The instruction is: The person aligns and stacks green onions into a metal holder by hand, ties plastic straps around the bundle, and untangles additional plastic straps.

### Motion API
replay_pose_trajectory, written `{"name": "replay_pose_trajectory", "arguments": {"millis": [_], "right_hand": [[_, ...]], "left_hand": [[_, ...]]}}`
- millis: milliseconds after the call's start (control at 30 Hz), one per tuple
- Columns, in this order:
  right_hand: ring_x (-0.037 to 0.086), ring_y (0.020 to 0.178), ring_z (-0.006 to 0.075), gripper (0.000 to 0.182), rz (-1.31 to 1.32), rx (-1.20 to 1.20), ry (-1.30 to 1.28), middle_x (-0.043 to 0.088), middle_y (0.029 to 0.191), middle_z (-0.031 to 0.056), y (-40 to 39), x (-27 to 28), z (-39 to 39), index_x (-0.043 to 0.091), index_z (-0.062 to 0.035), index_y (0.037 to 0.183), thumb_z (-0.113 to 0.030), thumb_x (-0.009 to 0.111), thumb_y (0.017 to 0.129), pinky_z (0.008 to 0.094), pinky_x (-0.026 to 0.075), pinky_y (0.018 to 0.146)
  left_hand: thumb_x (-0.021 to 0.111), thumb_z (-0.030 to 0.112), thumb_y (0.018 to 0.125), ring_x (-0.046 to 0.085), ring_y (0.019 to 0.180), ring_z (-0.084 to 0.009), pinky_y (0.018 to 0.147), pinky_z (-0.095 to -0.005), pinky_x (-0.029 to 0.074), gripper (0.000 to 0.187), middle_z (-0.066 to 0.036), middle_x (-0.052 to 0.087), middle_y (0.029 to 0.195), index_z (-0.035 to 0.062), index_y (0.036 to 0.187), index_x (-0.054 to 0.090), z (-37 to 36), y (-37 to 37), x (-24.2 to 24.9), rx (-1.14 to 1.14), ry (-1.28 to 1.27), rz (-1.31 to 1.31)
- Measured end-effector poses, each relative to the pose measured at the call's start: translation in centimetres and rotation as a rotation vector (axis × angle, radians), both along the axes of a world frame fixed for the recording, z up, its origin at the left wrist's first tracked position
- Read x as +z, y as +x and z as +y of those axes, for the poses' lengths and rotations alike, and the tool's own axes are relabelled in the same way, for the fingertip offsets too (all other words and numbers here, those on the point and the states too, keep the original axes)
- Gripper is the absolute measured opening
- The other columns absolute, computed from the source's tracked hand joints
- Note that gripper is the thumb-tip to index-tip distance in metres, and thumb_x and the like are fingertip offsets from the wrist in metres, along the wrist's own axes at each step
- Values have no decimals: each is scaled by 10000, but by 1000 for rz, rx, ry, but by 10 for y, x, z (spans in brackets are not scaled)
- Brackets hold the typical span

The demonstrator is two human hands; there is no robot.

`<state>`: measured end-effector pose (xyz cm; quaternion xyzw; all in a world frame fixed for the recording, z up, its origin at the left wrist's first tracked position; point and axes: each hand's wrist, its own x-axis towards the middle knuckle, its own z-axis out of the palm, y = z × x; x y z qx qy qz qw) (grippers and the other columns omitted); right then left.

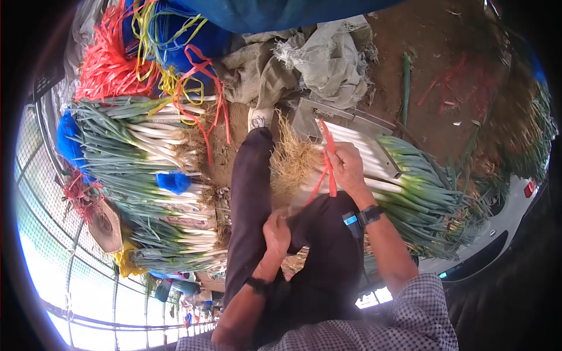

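Note:
My right hand is closed on a red plastic ribbon above a bundle of leeks. The bundle's white stalks lie in a metal frame, with roots to the left and green leaves to the right. Below the roots, my left hand is over my dark trousers, between the knees. Its fingers are curled and blurred, and whether they hold anything cannot be made out.
Rows of leeks lie on the left, with a blue piece on them. Red ribbons are heaped at the upper left, beside yellow ones. A whitish sack lies ahead. More leeks stand at the far right.

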<state>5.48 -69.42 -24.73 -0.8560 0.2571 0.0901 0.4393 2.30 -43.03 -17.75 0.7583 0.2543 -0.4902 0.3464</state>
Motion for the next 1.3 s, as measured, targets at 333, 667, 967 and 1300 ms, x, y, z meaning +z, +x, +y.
{"name": "replay_pose_trajectory", "arguments": {"millis": [333, 667, 967, 1300], "right_hand": [[603, 821, 297, 171, 114, -180, 110, 684, 831, 105, -1, -11, -2, 624, -16, 752, -122, 713, 852, 398, 479, 738], [600, 827, 275, 107, 225, -322, 248, 694, 912, 123, 1, -9, 1, 670, 4, 830, -94, 686, 871, 381, 494, 769], [597, 838, 268, 91, 213, -206, 132, 680, 887, 119, 2, -12, 2, 668, 0, 855, -87, 679, 877, 380, 485, 765], [572, 744, 237, 158, 419, -474, 347, 637, 825, 115, 20, 3, 1, 645, 13, 837, -126, 690, 900, 350, 483, 705]], "left_hand": [[542, 122, 938, 695, 924, -221, 760, -360, 543, 281, -159, 727, 1078, -7, 1132, 698, -8, -49, -64, 447, -118, 646], [662, 151, 921, 606, 1048, -164, 845, -331, 508, 368, -139, 647, 1183, -26, 1242, 618, 28, -97, -85, -18, -362, 394], [603, 288, 1000, 525, 730, -164, 681, -372, 461, 284, -70, 592, 782, 16, 923, 625, 13, -89, -69, 106, -265, 111], [585, 227, 1008, 529, 856, -132, 769, -319, 470, 213, -15, 587, 904, 36, 915, 565, 15, -67, -59, 302, -391, 298]]}}
